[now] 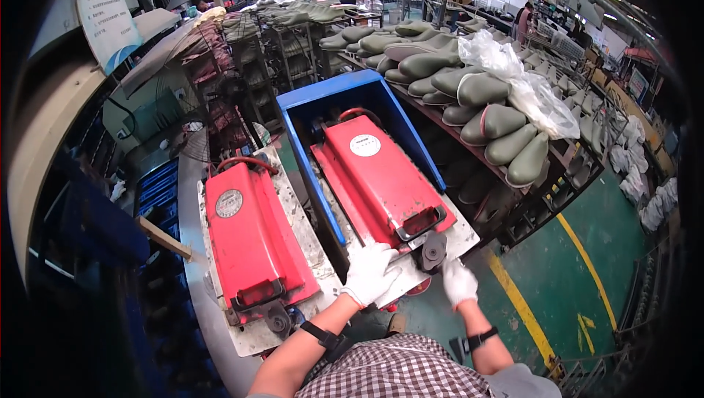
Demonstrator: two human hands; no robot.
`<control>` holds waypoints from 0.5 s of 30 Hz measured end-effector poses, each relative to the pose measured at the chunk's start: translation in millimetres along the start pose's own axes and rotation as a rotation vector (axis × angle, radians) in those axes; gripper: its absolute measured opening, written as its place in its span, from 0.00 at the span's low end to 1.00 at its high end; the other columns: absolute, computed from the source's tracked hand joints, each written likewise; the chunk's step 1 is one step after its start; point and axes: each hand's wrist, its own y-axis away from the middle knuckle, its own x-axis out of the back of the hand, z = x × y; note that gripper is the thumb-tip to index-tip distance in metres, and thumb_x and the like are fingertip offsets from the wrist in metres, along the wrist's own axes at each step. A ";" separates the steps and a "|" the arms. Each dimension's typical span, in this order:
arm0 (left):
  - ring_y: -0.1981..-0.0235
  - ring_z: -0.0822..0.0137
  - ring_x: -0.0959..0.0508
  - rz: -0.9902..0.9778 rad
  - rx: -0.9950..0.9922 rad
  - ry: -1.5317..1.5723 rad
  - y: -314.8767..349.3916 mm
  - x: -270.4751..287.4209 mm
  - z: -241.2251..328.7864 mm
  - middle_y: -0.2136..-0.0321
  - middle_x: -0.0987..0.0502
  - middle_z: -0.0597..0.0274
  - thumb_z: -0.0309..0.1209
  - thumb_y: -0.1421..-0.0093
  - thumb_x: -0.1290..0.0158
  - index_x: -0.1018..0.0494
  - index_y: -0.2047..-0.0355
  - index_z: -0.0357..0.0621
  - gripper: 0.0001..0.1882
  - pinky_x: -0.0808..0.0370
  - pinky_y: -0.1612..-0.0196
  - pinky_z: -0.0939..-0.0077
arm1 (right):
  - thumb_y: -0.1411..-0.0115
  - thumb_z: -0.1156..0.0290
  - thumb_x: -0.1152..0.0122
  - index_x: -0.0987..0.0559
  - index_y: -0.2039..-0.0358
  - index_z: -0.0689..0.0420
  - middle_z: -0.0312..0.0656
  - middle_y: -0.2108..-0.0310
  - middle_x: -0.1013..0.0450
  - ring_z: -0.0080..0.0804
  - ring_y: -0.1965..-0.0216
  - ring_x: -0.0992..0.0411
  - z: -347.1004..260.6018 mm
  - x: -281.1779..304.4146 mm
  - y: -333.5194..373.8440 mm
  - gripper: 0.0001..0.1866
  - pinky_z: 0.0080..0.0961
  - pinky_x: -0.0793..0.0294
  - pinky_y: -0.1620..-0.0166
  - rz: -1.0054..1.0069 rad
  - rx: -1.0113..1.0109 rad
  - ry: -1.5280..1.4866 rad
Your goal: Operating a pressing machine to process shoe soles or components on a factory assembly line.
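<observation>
— Red-painted metal, both of them: two long red hinged mould cases. One red mould case on the left plate (253, 240) lies shut and untouched; the other red mould case in the blue metal frame (378, 178) is the one in hand.

— How far along, would you judge?

— Early. Its lid is down, its front latch seemingly closed. The left hand (369, 272), white-gloved, lies fairly flat and spread on the pale metal plate at the case's near end, gripping nothing. The right hand (458, 281), also gloved, sits just beside the black round knob (433, 250); whether it touches I cannot tell.

— Counts?

— Two cases, two gloved hands, many grey-green rubber boots (484, 90) on racks, uncountable.
</observation>
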 end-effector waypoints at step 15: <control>0.58 0.46 0.21 0.324 -0.252 -0.049 -72.4 61.4 22.9 0.64 0.21 0.52 0.26 0.53 0.36 0.21 0.58 0.39 0.19 0.24 0.50 0.52 | 0.45 0.51 0.33 0.16 0.52 0.52 0.51 0.52 0.20 0.56 0.47 0.26 -106.3 6.0 -81.5 0.24 0.48 0.26 0.44 -0.057 0.610 0.019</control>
